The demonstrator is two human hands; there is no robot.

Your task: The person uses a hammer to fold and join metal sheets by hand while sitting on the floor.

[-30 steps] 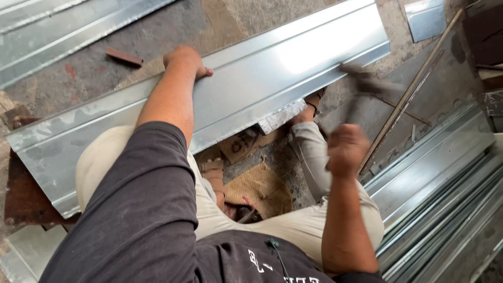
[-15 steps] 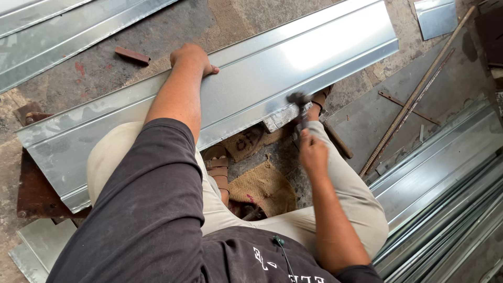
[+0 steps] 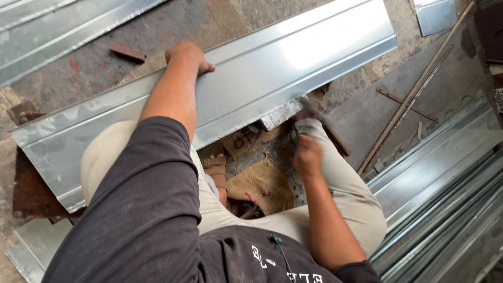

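A person is sitting on a concrete floor [image 3: 361,120], seen from above, with a long ribbed galvanized metal sheet [image 3: 293,63] lying slantwise across their lap and knees. The sheet is running from the lower left to the upper right of the view.

The left hand [image 3: 186,55] is reaching forward and pressing down on the sheet's far edge, fingers curled over it, holding the sheet steady. The right hand [image 3: 308,154] is clenched around the handle of a hammer [image 3: 309,112], whose head is blurred and appears to be meeting the sheet's near edge, just beside a small metal block [image 3: 280,115] lying under that edge. The sheet is therefore lying between the two hands, the left at its far side and the right at its near side.

One second ago the right hand was raised well away from the sheet, out to the right; half a second ago it was coming down beside the edge; now it is lower and closer to the body, with the hammer at the edge. The left hand is staying in the same place on the sheet.

A piece of burlap sacking [image 3: 262,186] is lying on the floor between the person's legs. A long rusty rod [image 3: 414,89] is lying to the right, and a stack of similar metal sheets [image 3: 445,178] is lying at the lower right.
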